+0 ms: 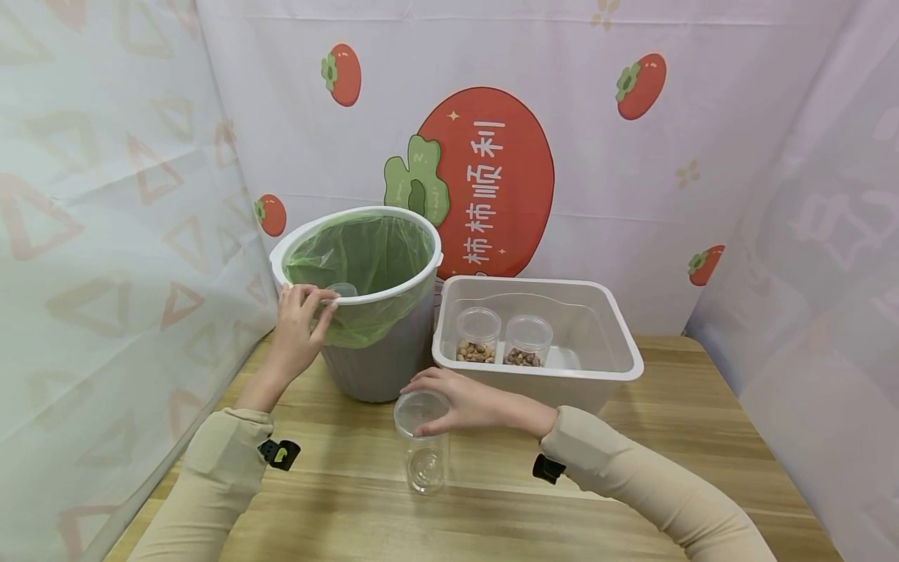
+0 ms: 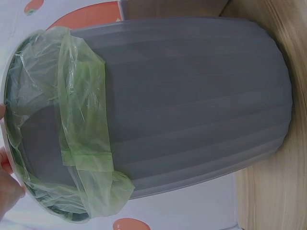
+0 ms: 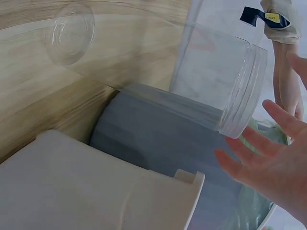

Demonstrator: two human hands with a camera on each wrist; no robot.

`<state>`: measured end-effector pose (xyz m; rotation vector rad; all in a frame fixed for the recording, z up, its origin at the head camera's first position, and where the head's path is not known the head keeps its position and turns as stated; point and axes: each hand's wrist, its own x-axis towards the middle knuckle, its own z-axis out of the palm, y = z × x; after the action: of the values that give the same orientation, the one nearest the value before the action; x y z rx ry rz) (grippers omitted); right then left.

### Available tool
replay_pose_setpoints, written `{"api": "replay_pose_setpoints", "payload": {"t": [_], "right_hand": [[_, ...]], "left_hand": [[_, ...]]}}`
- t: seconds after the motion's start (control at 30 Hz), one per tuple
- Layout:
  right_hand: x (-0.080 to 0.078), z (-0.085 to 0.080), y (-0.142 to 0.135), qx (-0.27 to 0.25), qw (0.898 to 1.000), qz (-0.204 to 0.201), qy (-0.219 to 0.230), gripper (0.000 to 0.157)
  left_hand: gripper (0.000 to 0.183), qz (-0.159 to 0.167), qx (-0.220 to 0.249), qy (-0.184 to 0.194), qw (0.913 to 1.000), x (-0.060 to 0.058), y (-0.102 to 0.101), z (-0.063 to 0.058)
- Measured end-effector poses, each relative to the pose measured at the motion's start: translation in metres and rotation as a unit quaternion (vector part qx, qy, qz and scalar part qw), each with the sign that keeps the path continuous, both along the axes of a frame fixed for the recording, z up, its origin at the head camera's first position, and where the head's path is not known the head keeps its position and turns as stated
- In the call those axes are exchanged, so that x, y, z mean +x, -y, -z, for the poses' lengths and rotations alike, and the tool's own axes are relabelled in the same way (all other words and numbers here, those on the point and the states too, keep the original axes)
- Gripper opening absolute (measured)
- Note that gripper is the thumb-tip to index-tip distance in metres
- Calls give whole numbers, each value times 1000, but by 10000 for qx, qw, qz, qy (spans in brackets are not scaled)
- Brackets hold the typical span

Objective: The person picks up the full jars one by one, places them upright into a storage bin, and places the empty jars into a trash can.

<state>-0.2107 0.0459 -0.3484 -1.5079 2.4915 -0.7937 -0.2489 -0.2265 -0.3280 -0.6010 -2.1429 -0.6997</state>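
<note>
At the near rim of a grey bin (image 1: 372, 355), my left hand (image 1: 298, 328) pinches a clear round plastic lid (image 1: 342, 289) with thumb and fingertips. The rim partly hides that lid. In the left wrist view, only the fingers (image 2: 5, 163) show, beside the green bag (image 2: 86, 110) that lines the bin. A clear, see-through jar (image 1: 424, 460) stands upright on the table, with nothing visible in it. Over its top, my right hand (image 1: 456, 402) is spread, thumb towards the front. The right wrist view shows those fingers (image 3: 259, 148) loosely extended, right at the jar's rim.
Right of the bin sits a white plastic tub (image 1: 618, 367) holding two clear lidded jars (image 1: 479, 332) with nuts inside. A wooden table (image 1: 337, 499) lies under everything. Printed curtains (image 1: 597, 211) close off the back and both sides.
</note>
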Motion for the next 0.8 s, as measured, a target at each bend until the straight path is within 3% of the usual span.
{"api": "replay_pose_setpoints", "payload": {"t": [0.27, 0.8], "right_hand": [[0, 4, 0, 171, 9991, -6, 378, 64], [-4, 13, 3, 113, 9985, -163, 519, 71]], "left_hand": [[12, 13, 7, -17, 10000, 0, 0, 0], [12, 5, -1, 85, 10000, 2, 0, -1]]}}
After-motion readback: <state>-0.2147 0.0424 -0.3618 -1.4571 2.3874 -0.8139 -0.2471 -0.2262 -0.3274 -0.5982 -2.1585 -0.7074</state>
